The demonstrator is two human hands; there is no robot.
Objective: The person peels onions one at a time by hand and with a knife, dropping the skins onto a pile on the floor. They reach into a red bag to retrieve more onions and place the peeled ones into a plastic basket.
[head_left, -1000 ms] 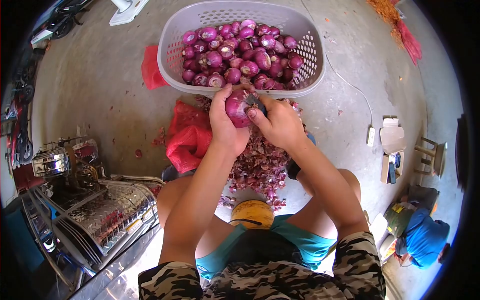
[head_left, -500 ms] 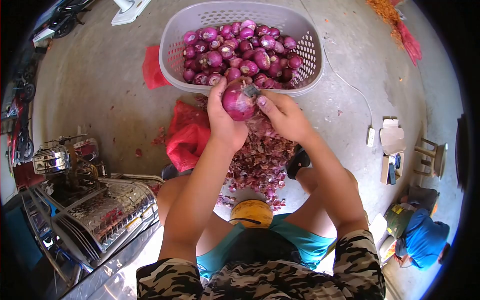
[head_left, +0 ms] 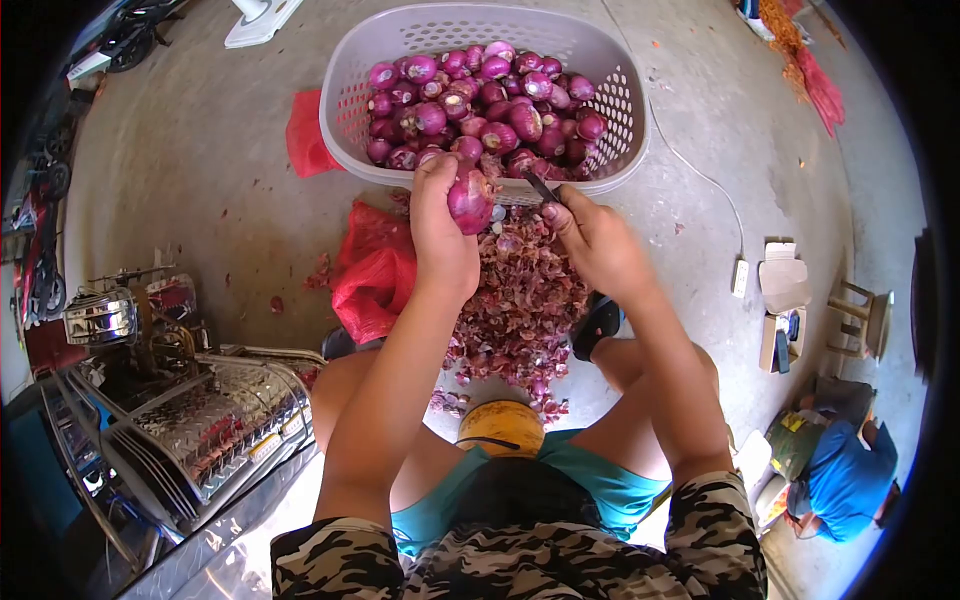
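My left hand (head_left: 441, 215) is closed round a red onion (head_left: 470, 199), held just in front of the basket's near rim. In my right hand (head_left: 598, 238) is a small dark-bladed knife (head_left: 541, 187), its blade apart from the onion and pointing up and left. A small pale piece (head_left: 498, 212) shows between the onion and the knife. Beyond my hands stands a grey perforated plastic basket (head_left: 335, 120) holding many purple onions (head_left: 498, 137). Under my hands lies a heap of dry onion skins (head_left: 525, 300) on the floor.
A red plastic bag (head_left: 370, 275) lies left of the skins, and a yellow round object (head_left: 502, 425) sits between my legs. A motorbike (head_left: 190, 370) stands at left. On the right are a power strip (head_left: 740, 278), a cardboard box (head_left: 784, 290), a wooden stool (head_left: 862, 320) and a person in blue (head_left: 850, 480).
My right hand and the knife have moved right, away from the onion. The onion has turned in my left hand and shifted slightly left. A pale piece has appeared beside it.
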